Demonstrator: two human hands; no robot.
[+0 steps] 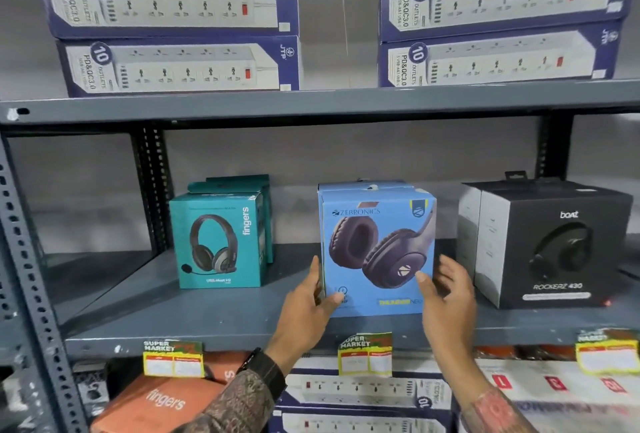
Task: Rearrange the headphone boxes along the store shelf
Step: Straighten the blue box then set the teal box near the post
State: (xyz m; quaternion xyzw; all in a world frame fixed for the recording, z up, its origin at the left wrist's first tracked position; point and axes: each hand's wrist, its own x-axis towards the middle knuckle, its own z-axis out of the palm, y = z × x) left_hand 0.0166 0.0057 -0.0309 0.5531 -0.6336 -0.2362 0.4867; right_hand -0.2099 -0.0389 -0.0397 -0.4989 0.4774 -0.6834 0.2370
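Three headphone boxes stand on the grey middle shelf (207,315). A teal "fingers" box (220,242) is at the left, with another teal box behind it. A blue Zebronics box (377,245) is in the middle, with a second blue box behind it. A black boat Rockerz box (554,245) stands at the right, next to a similar one. My left hand (308,308) clasps the blue box's lower left edge, thumb on the front face. My right hand (450,301) clasps its lower right edge, thumb on the front and fingers along the side.
Blue power-strip boxes (173,3) are stacked in two piles on the shelf above. Yellow price tags (365,354) hang from the middle shelf's front edge. Below lie an orange "fingers" box (156,401) and more power-strip boxes. A perforated steel upright (20,259) borders the left.
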